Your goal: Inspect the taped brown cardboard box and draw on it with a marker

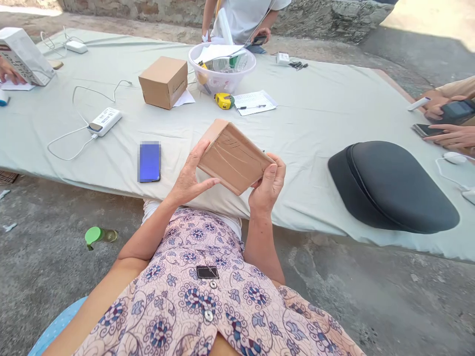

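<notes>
Above the near edge of the table, a small brown cardboard box (235, 155) is held tilted between both hands. Dark thin lines run across the side turned toward me. My left hand (191, 175) grips the box's left end, with the thumb along the lower edge and the fingers behind. At the right corner, my right hand (269, 183) is closed round the box, its thumb on the near face. A tiny dark tip shows above that corner; I cannot make out what it is. Left of my left hand lies a phone (149, 163) with a blue screen.
Behind stand another cardboard box (159, 89) and a plastic basin (222, 81), with a tape measure (224, 101) and a paper (269, 101) nearby. A white power strip (106, 121) lies left, a black padded object (401, 183) right. Other people's hands are at the table's edges.
</notes>
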The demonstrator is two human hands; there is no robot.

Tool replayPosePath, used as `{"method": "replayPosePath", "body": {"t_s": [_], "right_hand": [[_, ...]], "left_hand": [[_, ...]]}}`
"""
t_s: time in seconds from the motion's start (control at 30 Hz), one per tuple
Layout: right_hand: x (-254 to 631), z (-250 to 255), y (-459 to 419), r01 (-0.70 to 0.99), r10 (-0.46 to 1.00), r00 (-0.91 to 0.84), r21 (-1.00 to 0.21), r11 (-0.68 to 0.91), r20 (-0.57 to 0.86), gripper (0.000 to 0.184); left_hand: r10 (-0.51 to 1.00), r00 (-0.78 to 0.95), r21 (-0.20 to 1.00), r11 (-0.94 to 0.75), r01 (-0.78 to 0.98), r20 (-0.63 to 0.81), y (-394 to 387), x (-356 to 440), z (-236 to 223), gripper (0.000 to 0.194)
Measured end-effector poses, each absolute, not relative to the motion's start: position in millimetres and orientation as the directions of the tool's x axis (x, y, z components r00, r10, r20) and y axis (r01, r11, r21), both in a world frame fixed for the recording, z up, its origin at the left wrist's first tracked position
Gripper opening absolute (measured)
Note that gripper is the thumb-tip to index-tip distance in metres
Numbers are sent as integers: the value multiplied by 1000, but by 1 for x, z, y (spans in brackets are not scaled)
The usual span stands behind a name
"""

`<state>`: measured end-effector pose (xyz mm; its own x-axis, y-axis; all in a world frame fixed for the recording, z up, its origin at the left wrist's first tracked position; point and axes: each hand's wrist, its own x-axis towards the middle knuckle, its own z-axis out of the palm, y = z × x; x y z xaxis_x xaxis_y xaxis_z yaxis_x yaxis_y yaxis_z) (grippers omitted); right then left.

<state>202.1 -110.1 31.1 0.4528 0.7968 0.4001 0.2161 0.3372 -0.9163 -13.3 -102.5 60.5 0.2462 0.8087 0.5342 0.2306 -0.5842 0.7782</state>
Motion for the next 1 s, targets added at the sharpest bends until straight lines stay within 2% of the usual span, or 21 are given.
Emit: {"method": "replayPosePath", "body": {"t_s": [0.07, 0.2, 0.37, 0.6, 0.8, 1.0], "right_hand": [[200, 31, -110, 213, 809, 431, -916, 339, 400, 55], [197, 28, -111, 127, 857, 319, -914, 386, 406, 63], [191, 24, -110, 10, 896, 204, -917, 400, 393, 79], [185, 19, -112, 26, 914, 92, -919, 394, 395, 79], [186, 27, -116, 142, 854, 140, -864, 483, 501, 72], [188, 57, -137, 427, 672, 194, -678, 598, 715, 65]], "left_hand": [[791, 244, 744, -611, 270, 561, -103, -12, 57, 93], [790, 218, 737, -613, 284, 573, -97, -13, 45, 97], [856, 72, 827, -514, 228, 512, -88, -18, 34, 100], [894, -28, 882, -435, 180, 446, -87, -18, 32, 101], [897, -45, 888, -427, 171, 440, -90, -16, 36, 101], [884, -76, 881, -446, 157, 461, -100, -12, 43, 97]]}}
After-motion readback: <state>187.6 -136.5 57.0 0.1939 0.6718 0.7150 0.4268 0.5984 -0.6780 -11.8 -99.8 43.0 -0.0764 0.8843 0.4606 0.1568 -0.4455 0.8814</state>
